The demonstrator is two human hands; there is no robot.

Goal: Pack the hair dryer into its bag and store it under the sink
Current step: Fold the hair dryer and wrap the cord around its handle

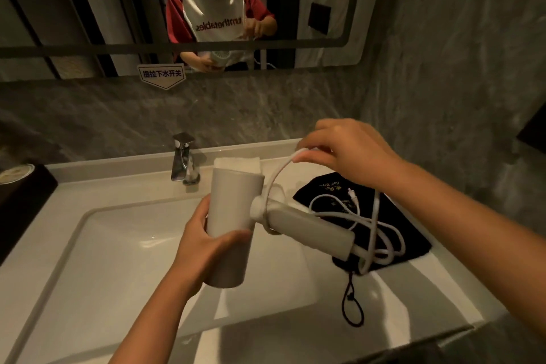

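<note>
Left hand (204, 241) clamped round hair dryer (233, 216) barrel, held over the sink (97, 245) basin w/ free space below; right hand (345, 154) pinches a loop of the cord (375, 233) above. Black bag (407, 224) lies flat on tabletop (428, 284) right of basin, partly hidden by dryer handle & cord coils, drawstring trailing toward front edge. Faucet (183, 159) behind; bag's gold print unreadable.

One hair dryer (233, 216), one bag (393, 216), one faucet (183, 159)

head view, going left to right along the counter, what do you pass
dark box → faucet → left hand → hair dryer → right hand → black bag
</note>
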